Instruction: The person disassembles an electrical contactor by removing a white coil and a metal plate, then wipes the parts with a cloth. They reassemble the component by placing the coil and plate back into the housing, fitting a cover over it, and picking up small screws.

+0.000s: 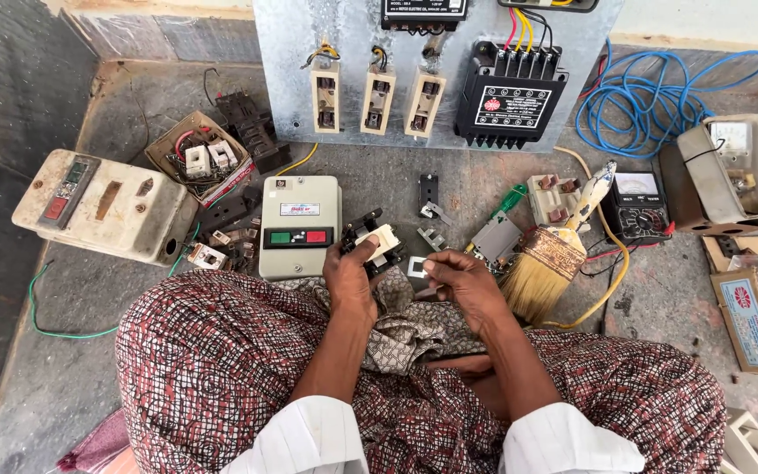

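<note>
I sit cross-legged on the floor. My left hand [350, 275] grips a small black and cream electrical part [374, 241], a contactor block, just above my lap. My right hand [465, 283] is closed around a small grey square piece [418, 267], held close beside the block. A patterned cloth [414, 326] lies in my lap under both hands.
A cream starter box with green and red buttons [299, 225] stands just beyond my left hand. A paint brush [547, 260], a multimeter [643, 206], loose parts, an old switch box [103, 205], a cardboard box of parts [200, 160], blue wire [660, 96] and a metal panel [432, 70] surround me.
</note>
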